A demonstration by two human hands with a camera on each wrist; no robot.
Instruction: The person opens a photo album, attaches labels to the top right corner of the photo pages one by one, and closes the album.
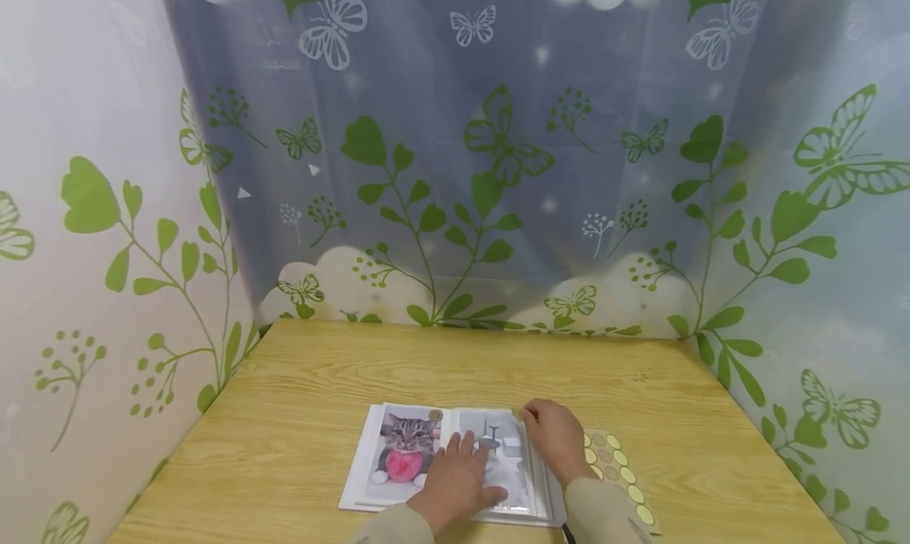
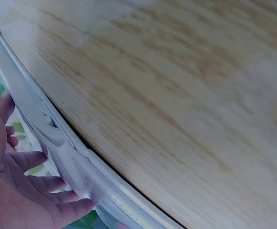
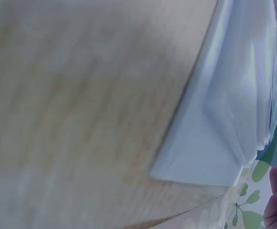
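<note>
A photo album (image 1: 362,465) lies open on the table. Its left page shows a photo of a cat (image 1: 408,449) holding something pink, with a round gold sticker (image 1: 435,415) near the photo's upper right corner. On the right page is a greyish photo (image 1: 508,481). My left hand (image 1: 455,481) rests on that page with spread, nearly straight fingers; the left wrist view shows its fingers (image 2: 74,210) along the edge of the album's pages (image 2: 57,129). At the right page's upper right corner, my right hand (image 1: 558,437) has curled fingers and pinches a small gold sticker (image 1: 517,413).
A sheet of round yellow stickers (image 1: 636,494) lies right of the album, partly under the right forearm, with several spots bare. The wood-grain table (image 1: 320,370) is enclosed by patterned curtains (image 1: 441,212) at the back and sides. A dark cord (image 1: 568,533) shows by the album's lower right corner.
</note>
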